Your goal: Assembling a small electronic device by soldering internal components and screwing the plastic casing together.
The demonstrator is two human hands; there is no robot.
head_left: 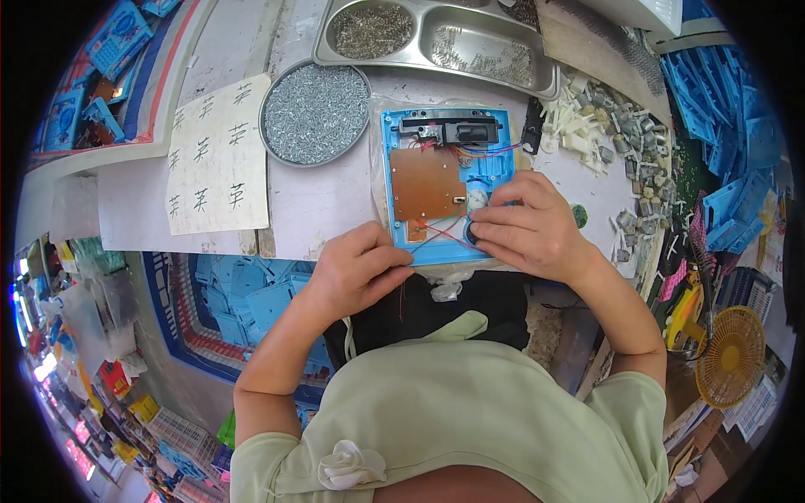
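A blue plastic case (449, 254) lies open on the bench in front of me, its inner side up. Inside it sit a brown circuit board (423, 186), a black module (471, 132) along the far edge, and thin red and dark wires. At the near left corner my left hand (356, 267) is closed, its fingertips pinched on a thin wire whose end hangs below the case. My right hand (537, 225) reaches over the right side, fingers bent around a small dark round part (471, 230). A whitish round piece (476, 199) sits just beyond those fingertips, which partly hide the right side.
A round tray of small screws (314, 111) and a paper sheet (220, 155) lie to the left. Beyond the case is a metal compartment tray (537, 74) with small metal parts. White and grey pieces (604, 126) are heaped at right; blue casings (742, 151) are piled farther right.
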